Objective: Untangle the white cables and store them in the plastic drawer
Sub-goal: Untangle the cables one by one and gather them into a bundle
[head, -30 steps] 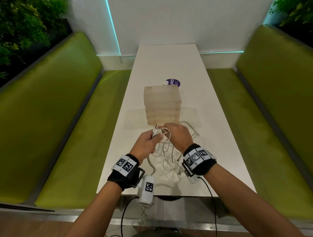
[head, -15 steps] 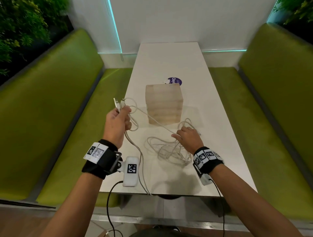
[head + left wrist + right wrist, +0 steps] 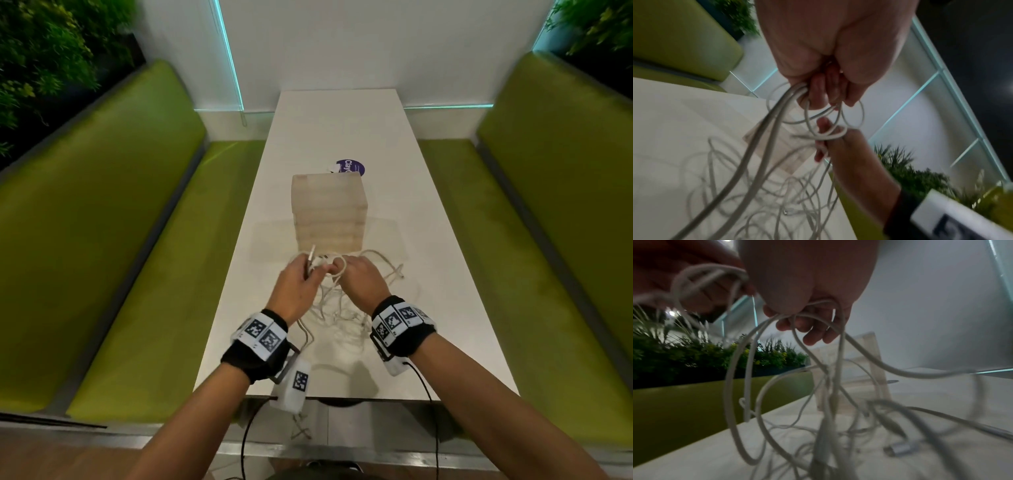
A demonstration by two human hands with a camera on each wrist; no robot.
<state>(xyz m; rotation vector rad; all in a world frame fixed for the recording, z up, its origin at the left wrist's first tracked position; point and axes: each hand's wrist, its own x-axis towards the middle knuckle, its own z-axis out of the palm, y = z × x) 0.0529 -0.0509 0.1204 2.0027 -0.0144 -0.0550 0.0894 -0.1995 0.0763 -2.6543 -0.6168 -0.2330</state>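
A tangle of white cables [image 3: 337, 310] lies on the white table [image 3: 455, 308] just in front of the translucent plastic drawer unit [image 3: 329, 212], whose drawers look closed. My left hand [image 3: 301, 284] grips a bunch of cable ends, with plugs sticking up from the fist; its curled fingers [image 3: 818, 91] hold the strands. Close beside it, my right hand [image 3: 359, 277] holds loops of cable [image 3: 777, 366] hooked over its curled fingers [image 3: 813, 332]. Both hands hover above the pile, with strands hanging down to it.
A purple round sticker [image 3: 351, 167] lies behind the drawer unit. Green benches [image 3: 130, 240] run along both sides of the table, with a white wall at the far end. One cable hangs over the near table edge [image 3: 301, 428].
My left hand, which had pulled cable ends out to the left and up, has come back to the middle beside the right hand. The right hand has lifted off the pile with loops.
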